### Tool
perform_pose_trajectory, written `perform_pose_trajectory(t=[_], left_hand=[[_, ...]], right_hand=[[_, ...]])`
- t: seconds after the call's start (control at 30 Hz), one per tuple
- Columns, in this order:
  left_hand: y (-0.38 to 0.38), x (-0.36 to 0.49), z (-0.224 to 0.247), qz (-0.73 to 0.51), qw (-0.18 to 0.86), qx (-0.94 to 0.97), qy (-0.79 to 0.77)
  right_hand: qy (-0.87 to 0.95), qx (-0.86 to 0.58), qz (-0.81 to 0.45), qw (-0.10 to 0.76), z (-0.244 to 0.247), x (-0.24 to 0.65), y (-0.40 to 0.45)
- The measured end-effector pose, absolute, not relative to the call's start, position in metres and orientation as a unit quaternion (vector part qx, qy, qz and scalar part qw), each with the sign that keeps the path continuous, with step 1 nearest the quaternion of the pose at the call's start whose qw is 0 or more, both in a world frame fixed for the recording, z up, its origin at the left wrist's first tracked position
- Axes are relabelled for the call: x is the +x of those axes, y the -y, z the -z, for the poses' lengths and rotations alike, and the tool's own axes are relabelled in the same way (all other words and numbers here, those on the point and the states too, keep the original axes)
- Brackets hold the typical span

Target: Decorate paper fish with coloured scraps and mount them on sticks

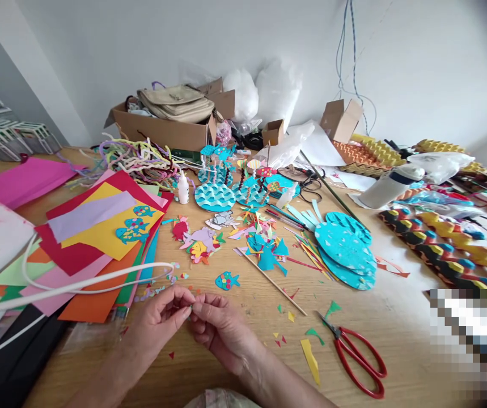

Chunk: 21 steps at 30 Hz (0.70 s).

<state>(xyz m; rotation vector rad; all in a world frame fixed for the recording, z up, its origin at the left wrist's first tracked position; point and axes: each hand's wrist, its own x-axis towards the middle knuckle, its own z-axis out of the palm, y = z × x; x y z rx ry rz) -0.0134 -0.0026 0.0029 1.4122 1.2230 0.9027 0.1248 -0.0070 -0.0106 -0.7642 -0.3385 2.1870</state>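
Note:
My left hand (164,318) and my right hand (221,326) meet at the fingertips low in the middle of the view. Both are pinched closed on something tiny, with a speck of green showing; its kind is too small to tell. Just beyond them a blue paper fish (227,280) with coloured dots lies on the wooden table (247,340). Small paper dots (158,290) are scattered by my left fingers. Red-handled scissors (356,357) rest with blades parted at the right. A thin wooden stick (272,283) lies between the fish and the scissors.
Stacked coloured paper (85,238) and a white cable (98,283) lie at the left. Behind are cut paper fish (203,241), a glue bottle (183,188) and blue paper discs (345,249). Painted egg cartons (443,249) line the right. A cardboard box (162,127) stands at the back.

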Motion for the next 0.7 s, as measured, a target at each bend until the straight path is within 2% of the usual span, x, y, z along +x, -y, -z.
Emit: perform_pose_trajectory(t=[0.3,0.7], left_hand=[[0.0027,-0.0129,0.0,-0.365,0.538,0.569,-0.504],[0.0031,-0.0104,-0.0047,-0.368,0.501,0.576,-0.531]], right_hand=[[0.12,-0.292,-0.867,0.386,0.0123,0.1262,0.0067],[0.188,-0.321,-0.834,0.407,0.0119,0.1238,0.0085]])
